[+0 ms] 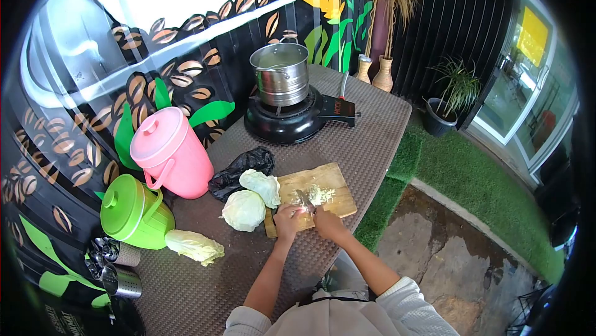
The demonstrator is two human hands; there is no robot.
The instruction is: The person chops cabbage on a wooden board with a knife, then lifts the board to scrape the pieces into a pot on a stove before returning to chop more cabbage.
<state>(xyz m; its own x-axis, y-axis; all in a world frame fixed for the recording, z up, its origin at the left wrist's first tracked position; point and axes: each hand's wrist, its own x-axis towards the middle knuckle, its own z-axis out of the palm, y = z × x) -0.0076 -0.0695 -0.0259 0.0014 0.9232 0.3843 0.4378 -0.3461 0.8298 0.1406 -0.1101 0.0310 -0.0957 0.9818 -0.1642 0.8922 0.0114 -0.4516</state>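
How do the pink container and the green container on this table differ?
The pink container is noticeably taller than the green container, which looks squat. The pink container stands closer to the black stove, while the green container stands farther from it. Both have a lid with a round knob and a side handle.

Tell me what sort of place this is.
Probably a makeshift outdoor cooking spot, perhaps at a café: a pot sits on a portable burner, a cutting board holds chopped food, and artificial-looking grass lies beside the table.
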